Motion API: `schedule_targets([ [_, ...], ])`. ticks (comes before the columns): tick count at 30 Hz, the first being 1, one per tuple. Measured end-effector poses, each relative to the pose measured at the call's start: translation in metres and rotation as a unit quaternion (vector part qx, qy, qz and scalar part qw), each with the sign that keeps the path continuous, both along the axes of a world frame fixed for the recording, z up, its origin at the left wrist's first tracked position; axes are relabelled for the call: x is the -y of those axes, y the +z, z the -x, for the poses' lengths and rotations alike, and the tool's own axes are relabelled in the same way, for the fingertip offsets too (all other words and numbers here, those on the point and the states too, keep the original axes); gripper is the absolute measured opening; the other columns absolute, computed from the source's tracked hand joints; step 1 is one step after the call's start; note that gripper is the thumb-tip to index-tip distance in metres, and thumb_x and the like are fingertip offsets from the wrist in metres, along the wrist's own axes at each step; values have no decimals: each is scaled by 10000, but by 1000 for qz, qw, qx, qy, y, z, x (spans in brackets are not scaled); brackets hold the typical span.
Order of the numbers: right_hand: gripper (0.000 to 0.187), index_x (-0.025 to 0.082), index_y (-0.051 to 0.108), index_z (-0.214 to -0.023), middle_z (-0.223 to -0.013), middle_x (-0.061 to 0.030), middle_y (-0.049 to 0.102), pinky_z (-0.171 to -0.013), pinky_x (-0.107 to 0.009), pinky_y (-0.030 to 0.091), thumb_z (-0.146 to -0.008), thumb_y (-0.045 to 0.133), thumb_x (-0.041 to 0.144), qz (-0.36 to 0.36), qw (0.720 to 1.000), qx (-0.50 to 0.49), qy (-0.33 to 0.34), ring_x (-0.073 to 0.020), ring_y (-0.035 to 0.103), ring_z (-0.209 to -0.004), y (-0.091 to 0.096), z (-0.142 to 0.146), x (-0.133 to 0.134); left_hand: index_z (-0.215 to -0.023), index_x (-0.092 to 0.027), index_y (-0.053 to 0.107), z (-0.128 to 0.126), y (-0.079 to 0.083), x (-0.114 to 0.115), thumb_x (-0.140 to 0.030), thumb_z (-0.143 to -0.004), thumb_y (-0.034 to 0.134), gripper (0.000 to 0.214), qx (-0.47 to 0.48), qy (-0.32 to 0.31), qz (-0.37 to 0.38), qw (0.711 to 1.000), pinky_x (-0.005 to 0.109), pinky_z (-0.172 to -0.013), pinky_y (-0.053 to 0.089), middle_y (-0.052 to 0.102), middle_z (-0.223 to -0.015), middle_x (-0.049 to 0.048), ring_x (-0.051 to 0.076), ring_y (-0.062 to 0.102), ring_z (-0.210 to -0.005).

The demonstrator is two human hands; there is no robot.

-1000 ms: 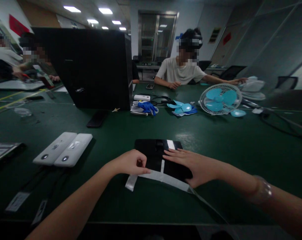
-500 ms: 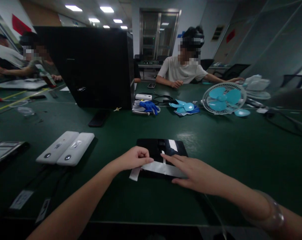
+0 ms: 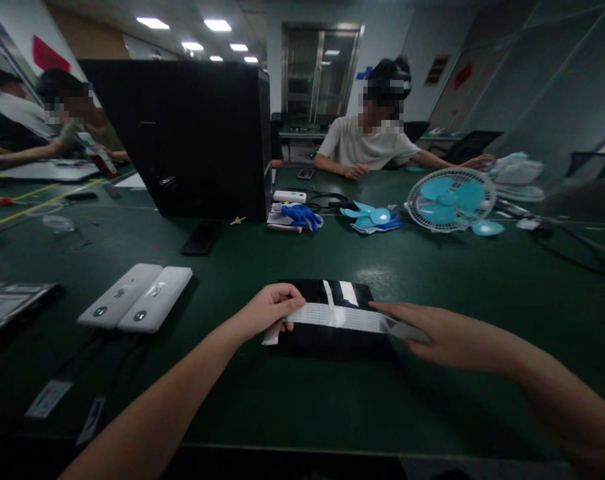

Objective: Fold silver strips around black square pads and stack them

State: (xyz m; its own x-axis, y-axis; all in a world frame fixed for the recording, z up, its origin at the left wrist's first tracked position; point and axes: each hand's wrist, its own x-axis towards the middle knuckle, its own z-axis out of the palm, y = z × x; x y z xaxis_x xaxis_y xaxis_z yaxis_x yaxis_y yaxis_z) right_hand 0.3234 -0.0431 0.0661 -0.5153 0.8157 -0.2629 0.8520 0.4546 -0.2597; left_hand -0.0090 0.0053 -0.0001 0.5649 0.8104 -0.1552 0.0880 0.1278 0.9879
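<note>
A flat black rectangular device lies on the green table in front of me. A white strip of tape or film stretches across its top. My left hand pinches the strip's left end at the device's left edge. My right hand holds the strip's right end just past the device's right edge, fingers closed on it. A short white strip runs toward the device's far edge.
Two white oblong devices lie to the left, a black phone beyond them. A large black case stands at the back. Blue gloves, blue fan blades and a fan lie farther off. Other people sit across and at left.
The white strip has moved from the device's near edge up across its middle. My right hand has gone from lying flat on the device to gripping the strip's right end.
</note>
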Motion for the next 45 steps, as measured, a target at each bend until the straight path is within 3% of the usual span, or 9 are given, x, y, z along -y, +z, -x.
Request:
schedule_targets([
  [4, 636, 248, 384, -1453, -1322, -100, 540, -943, -501, 459, -858, 518, 427, -67, 997, 15, -31, -297, 548, -1142, -6, -3, 0, -869, -172, 577, -4, 1, 3, -386, -830, 623, 223, 1, -14, 1, 1000, 149, -438, 421, 608, -635, -34, 65, 570, -489],
  [7, 700, 280, 312, -1483, -1424, -84, 436, -1009, -491, 412, -861, 545, 501, -127, 991, -46, 21, -290, 454, -1250, -11, 23, 11, -875, -175, 578, -7, 3, 7, -372, -835, 615, 205, -10, -29, 8, 999, 173, -475, 455, 622, -653, -27, 78, 589, -513],
  [12, 549, 334, 310, -1472, -1396, -53, 457, -962, -385, 457, -944, 440, 259, -143, 976, -118, 117, -199, 494, -1197, -29, 60, 16, -912, -182, 582, -4, 3, 7, -386, -844, 592, 215, -37, -51, 13, 998, 197, -487, 447, 625, -651, -24, 99, 597, -535],
  [15, 527, 353, 363, -1443, -1364, -51, 474, -911, -360, 479, -949, 388, 172, -157, 973, -103, 133, -180, 512, -1155, -40, 62, 9, -917, -182, 606, -1, 2, 4, -428, -852, 562, 258, -100, -47, -46, 993, 220, -494, 426, 646, -693, 0, 126, 606, -570],
  [21, 386, 347, 555, -1299, -1324, -41, 504, -874, -358, 489, -956, 425, 224, -173, 972, -77, 142, -188, 536, -1108, -49, 64, 3, -781, -210, 682, -2, 4, 4, -440, -836, 575, 260, -310, -20, -266, 913, 249, -539, 364, 664, -714, 4, 152, 588, -629],
  [28, 386, 346, 564, -1284, -1260, -27, 546, -857, -362, 474, -945, 438, 212, -195, 970, -70, 125, -184, 540, -1072, -54, 67, 5, -786, -213, 683, -6, 2, 6, -434, -862, 549, 269, -343, 3, -343, 874, 281, -617, 374, 643, -734, 7, 169, 574, -710],
  [34, 353, 318, 607, -1245, -1235, -49, 546, -857, -376, 466, -907, 510, 302, -181, 974, -64, 117, -199, 546, -1034, -51, 71, 7, -1064, -247, 614, -12, -1, 11, -366, -861, 577, 238, -376, -12, -373, 848, 318, -690, 387, 590, -678, -35, 170, 549, -692],
  [39, 354, 309, 617, -1235, -1294, -53, 509, -996, -459, 370, -888, 548, 315, -207, 968, -59, 128, -248, 431, -1204, -48, 73, 10, -1156, -235, 578, -14, 0, 15, -341, -859, 580, 315, -396, -4, -434, 809, 349, -777, 407, 620, -954, 25, 213, 552, -903],
  [45, 338, 313, 621, -1224, -1285, -55, 510, -983, -466, 365, -895, 547, 340, -219, 967, -61, 115, -246, 445, -1173, -49, 73, 11, -1155, -247, 588, -12, -1, 13, -316, -875, 558, 290, -370, 9, -430, 824, 369, -835, 411, 600, -1074, 28, 215, 538, -984],
])
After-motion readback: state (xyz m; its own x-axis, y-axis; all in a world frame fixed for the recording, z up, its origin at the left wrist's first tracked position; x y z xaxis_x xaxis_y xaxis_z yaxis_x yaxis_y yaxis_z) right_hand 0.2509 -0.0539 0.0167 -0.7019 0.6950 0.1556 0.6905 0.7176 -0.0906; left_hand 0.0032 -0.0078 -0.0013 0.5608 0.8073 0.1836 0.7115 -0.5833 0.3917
